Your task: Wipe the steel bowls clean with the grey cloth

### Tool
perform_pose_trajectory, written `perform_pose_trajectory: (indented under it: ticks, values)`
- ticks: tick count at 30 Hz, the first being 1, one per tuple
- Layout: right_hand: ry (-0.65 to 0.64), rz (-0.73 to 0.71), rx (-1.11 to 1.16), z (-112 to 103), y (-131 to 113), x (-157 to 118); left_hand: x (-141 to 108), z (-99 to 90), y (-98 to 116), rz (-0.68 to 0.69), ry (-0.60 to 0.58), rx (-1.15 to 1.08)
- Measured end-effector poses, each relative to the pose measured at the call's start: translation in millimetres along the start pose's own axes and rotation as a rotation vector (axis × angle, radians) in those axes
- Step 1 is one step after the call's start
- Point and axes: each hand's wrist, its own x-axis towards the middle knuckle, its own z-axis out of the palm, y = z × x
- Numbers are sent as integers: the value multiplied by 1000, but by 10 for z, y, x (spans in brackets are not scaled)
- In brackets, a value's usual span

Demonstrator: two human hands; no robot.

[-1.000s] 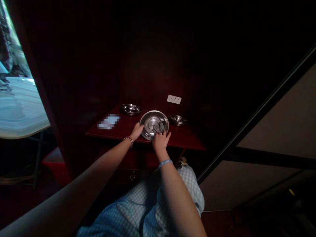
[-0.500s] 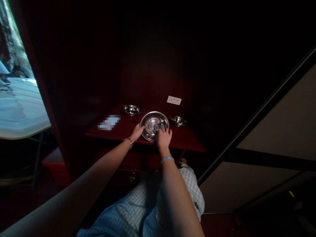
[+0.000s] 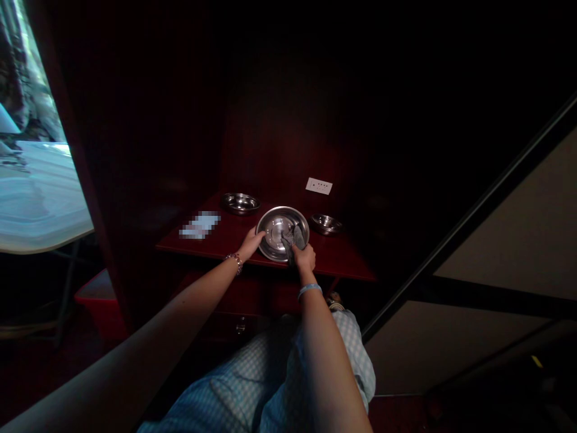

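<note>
A shiny steel basin [image 3: 273, 218] is tilted toward me at the front edge of the dark red desk [image 3: 216, 243]. My left hand [image 3: 252, 243] grips its left rim, the thumb over the inside and the other fingers hidden behind. On the right side my right hand [image 3: 305, 256] is closed around a grey cloth [image 3: 288, 240], which lies against the basin's inner wall and hangs over the near rim. Behind the basin on the left sits a second steel bowl [image 3: 240, 204]. A smaller steel bowl [image 3: 326, 224] rests to the right.
A blurred pale item [image 3: 200, 225] lies on the desk's left part. On the back wall is a white socket plate [image 3: 319, 186]. Below the desktop is a drawer with a metal latch [image 3: 241, 325]. A red bin [image 3: 103, 304] and a white table [image 3: 40, 210] stand at left.
My right hand has shifted slightly right and down, closing round the cloth at the basin's rim. More of the cloth shows now. My left hand keeps its hold on the basin.
</note>
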Motion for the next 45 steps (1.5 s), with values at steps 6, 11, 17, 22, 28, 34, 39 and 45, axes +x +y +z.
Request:
perform_pose_trajectory:
  ticks: [6, 11, 17, 22, 28, 34, 39, 45]
  values:
    - [26, 96, 201, 75, 20, 85, -22, -25, 56, 19, -15, -22]
    - [67, 102, 273, 168, -3, 82, -56, -13, 61, 29, -131, -30]
    - [85, 67, 338, 232, -83, 10, -54, 66, -21, 17, -319, 43]
    - [90, 67, 165, 181, -153, -156, -52, 66, 26, -69, -259, 79]
    - [350, -169, -85, 210, -137, -293, -41, 68, 92, -116, -204, 99]
    - [430, -377, -285, 237, -83, -303, -35, 77, 109, -110, -186, 77]
    - [406, -416, -354, 250, -74, -298, -36, 81, 97, -98, -182, 72]
    - [299, -486, -468, 208, -98, -277, -26, 79, 65, -117, -181, 74]
